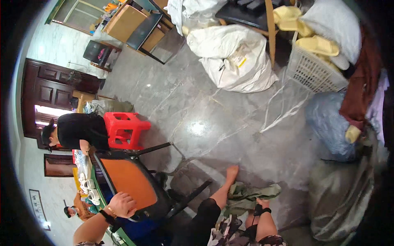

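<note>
My left hand [122, 205], with a dark band at the wrist, is closed over the near edge of a black chair [164, 186] that has an orange panel [129, 178]. Low in the middle, my right hand [262, 202] reaches down, with a dark band around its wrist too. Its fingers, partly hidden, close on one end of a crumpled green cloth [246, 192]. The cloth lies beside my bare foot [232, 172] and lower leg.
A person in black [80, 130] leans over a table beside a red plastic stool [125, 130]. White shoes [90, 189] lie on that table. A stuffed white sack [234, 57], a crate [314, 71] of yellow slippers, a blue bag [330, 123] and a grey-green sack [342, 201] stand around the tiled floor.
</note>
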Demonstrator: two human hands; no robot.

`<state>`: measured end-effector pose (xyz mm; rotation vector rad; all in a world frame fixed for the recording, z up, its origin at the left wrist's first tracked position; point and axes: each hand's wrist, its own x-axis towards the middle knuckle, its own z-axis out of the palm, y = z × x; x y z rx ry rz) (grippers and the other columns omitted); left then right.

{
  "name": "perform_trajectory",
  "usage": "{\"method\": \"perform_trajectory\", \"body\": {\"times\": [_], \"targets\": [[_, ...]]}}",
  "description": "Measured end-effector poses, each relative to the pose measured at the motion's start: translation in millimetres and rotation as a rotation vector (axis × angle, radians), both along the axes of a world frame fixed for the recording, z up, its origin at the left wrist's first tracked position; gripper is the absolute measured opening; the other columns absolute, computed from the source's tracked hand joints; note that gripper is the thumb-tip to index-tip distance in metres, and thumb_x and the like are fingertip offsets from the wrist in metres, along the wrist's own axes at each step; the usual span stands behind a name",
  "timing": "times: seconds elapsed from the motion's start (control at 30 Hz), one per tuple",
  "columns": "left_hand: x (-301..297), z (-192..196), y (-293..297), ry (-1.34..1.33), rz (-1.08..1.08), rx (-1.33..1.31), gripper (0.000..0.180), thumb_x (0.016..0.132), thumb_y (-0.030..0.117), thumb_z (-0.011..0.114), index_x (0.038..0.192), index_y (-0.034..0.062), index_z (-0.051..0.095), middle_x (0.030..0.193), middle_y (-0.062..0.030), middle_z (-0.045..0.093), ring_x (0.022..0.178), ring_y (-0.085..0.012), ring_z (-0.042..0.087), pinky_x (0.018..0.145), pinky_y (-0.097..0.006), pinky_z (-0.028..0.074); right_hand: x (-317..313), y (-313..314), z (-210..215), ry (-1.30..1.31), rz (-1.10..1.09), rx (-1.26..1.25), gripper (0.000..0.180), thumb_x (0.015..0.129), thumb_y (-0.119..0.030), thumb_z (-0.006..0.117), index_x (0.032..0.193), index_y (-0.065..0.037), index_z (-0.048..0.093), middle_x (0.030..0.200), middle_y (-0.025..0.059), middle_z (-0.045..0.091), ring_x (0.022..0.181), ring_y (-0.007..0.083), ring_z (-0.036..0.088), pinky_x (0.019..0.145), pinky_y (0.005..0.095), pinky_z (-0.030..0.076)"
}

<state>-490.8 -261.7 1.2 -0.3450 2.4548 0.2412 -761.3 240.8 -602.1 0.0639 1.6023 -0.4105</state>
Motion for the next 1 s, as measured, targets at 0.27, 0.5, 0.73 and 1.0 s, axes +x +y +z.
{"method": "perform_trajectory", "body": {"times": [0.27,0.5,0.73,1.0], "targets": [[8.8,23.2,15.8,-0.207,0.059,-0.053,0.022,0.065,0.028,0.067,0.076,0.0103,0.063,0.069,-0.0041,0.058,0.068,-0.0241,0.057,0.060,-0.037,0.044,88.2,-59.4,-112.8,-0.277,-0.553,0.274,0.040,0.075,-0.042,0.076,0.076,-0.007,0.057,0.075,0.0084,0.055,0.063,0.0315,0.056,0.057,0.0463,0.046],[6.1,13.6,5.5,-0.043,0.051,-0.015,0.019,0.065,0.027,0.066,0.073,0.0113,0.061,0.068,-0.0039,0.057,0.066,-0.0235,0.057,0.059,-0.037,0.045,74.0,0.0,-153.9,0.072,-0.092,0.124,0.044,0.077,-0.034,0.073,0.098,0.004,0.070,0.103,0.0163,0.070,0.088,0.0269,0.068,0.074,0.0357,0.053],[6.7,24.3,10.2,0.073,0.067,-0.029,0.015,0.068,0.027,0.063,0.068,0.0126,0.059,0.064,-0.0041,0.055,0.065,-0.0241,0.057,0.059,-0.037,0.045,-1.2,-32.4,71.2,-0.127,0.246,-0.211,0.027,0.081,-0.028,0.061,0.093,-0.004,0.065,0.096,0.0162,0.064,0.089,0.0384,0.058,0.074,0.0477,0.047],[8.6,1.1,-11.7,0.096,0.053,0.021,0.021,0.073,0.032,0.059,0.069,0.0117,0.064,0.066,-0.0072,0.060,0.072,-0.0274,0.062,0.063,-0.042,0.048,-202.9,21.0,296.4,0.047,-0.412,-0.544,0.030,0.089,-0.020,0.057,0.110,0.000,0.063,0.106,0.0112,0.066,0.098,0.0242,0.063,0.079,0.0356,0.053]]}}
